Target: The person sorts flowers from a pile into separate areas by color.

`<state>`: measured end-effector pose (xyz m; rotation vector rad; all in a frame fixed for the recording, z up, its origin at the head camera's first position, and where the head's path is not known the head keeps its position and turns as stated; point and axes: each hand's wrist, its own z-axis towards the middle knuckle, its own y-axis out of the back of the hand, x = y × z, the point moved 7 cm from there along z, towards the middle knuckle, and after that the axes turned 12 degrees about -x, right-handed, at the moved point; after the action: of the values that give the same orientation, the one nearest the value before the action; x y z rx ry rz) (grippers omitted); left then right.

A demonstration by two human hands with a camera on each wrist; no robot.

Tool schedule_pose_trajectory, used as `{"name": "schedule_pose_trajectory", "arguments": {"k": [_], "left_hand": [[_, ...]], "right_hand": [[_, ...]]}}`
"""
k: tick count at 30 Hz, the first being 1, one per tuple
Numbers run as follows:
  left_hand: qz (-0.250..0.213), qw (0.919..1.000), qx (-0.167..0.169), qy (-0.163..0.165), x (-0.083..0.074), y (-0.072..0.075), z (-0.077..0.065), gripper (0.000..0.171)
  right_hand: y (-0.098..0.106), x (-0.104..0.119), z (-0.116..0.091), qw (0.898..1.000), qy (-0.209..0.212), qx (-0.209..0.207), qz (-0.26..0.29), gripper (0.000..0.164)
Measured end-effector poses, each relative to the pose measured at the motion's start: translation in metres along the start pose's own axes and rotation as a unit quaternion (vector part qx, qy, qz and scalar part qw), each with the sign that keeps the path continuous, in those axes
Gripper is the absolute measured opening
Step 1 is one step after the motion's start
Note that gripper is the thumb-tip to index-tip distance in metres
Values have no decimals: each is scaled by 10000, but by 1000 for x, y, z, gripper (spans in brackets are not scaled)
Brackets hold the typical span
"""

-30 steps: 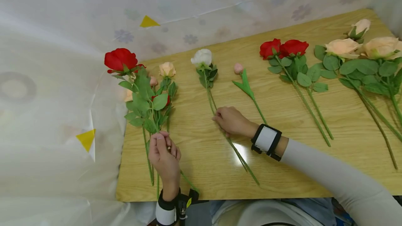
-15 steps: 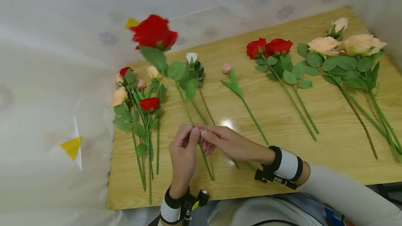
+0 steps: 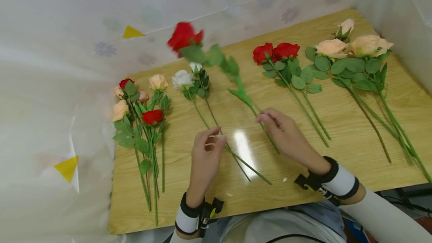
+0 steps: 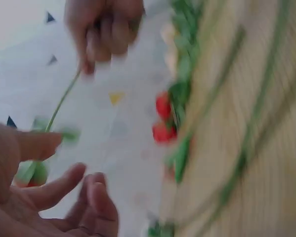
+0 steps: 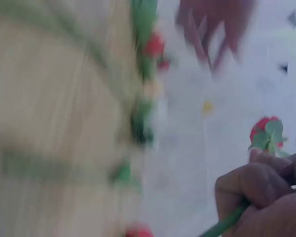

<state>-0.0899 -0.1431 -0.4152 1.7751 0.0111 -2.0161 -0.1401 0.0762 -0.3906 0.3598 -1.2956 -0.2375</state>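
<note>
My right hand (image 3: 287, 138) pinches the stem of a red rose (image 3: 183, 38), held up over the table and leaning to the left. Blurred by motion, the rose's leaves (image 3: 219, 59) overlap the tulip (image 3: 243, 95) lying behind and hide its bud. To the left, my left hand (image 3: 206, 153) holds nothing, its fingers loosely bent above the stems of two white roses (image 3: 183, 80) on the table. In the right wrist view the right fingers curl round the green stem (image 5: 227, 222), with the red bloom (image 5: 266, 131) beyond them.
A bunch of red, peach and pink flowers (image 3: 152, 117) lies at the table's left side. Two red roses (image 3: 285, 51) lie right of the middle, and several peach roses (image 3: 368, 46) farther right. A pale printed sheet (image 3: 67, 40) hangs behind the wooden table (image 3: 303, 183).
The red rose was lifted off the left bunch by my left hand, then passed to my right hand, which carried it rightward. My left hand let go of it.
</note>
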Motion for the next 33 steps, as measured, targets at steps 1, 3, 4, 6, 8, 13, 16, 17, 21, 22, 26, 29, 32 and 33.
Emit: {"name": "schedule_pose_trajectory", "arguments": {"k": [1, 3, 4, 6, 8, 13, 16, 17, 21, 22, 26, 29, 32, 33], "left_hand": [[343, 9994, -90, 23, 7, 8, -1, 33], [986, 9944, -374, 115, 22, 28, -1, 35], [1344, 9890, -585, 177, 31, 41, -2, 35], [2077, 9721, -1038, 331, 46, 70, -3, 37], [2700, 9505, -1429, 567, 60, 98, -5, 39], [3666, 9075, -1616, 1265, 87, 137, -11, 45], [3821, 9017, -1246, 1592, 97, 136, -13, 50], [3818, 9027, -1141, 1622, 99, 133, -13, 51], [3815, 9060, -1120, 1451, 102, 124, -7, 49], [3833, 9055, -1202, 1369, 102, 123, -6, 48], [3918, 9004, -1515, 1133, 103, 126, -3, 38], [4003, 8965, -1607, 1008, 105, 130, -4, 26], [4144, 8908, -1619, 925, 108, 134, -5, 15], [4202, 8889, -1586, 907, 109, 135, -5, 13]], "right_hand": [[19, -6, 4, 9976, 147, -360, -571, 26], [55, -22, 9, 9824, 346, -949, -1572, 27], [69, -30, 10, 9710, 434, -1174, -2038, 27], [89, -48, 9, 9532, 364, -1390, -2661, 29], [100, -67, 6, 9433, 160, -1371, -3019, 31], [101, -99, 0, 9378, -359, -948, -3321, 35], [99, -109, -3, 9365, -719, -562, -3386, 37], [99, -112, -4, 9359, -849, -426, -3394, 38], [103, -120, -7, 9309, -1198, -63, -3450, 38], [104, -120, -8, 9303, -1189, -65, -3470, 37], [105, -119, -10, 9295, -1118, -171, -3511, 35], [104, -116, -11, 9259, -947, -303, -3644, 36], [104, -115, -13, 9214, -948, -354, -3753, 42], [105, -115, -14, 9194, -966, -365, -3795, 44]]}}
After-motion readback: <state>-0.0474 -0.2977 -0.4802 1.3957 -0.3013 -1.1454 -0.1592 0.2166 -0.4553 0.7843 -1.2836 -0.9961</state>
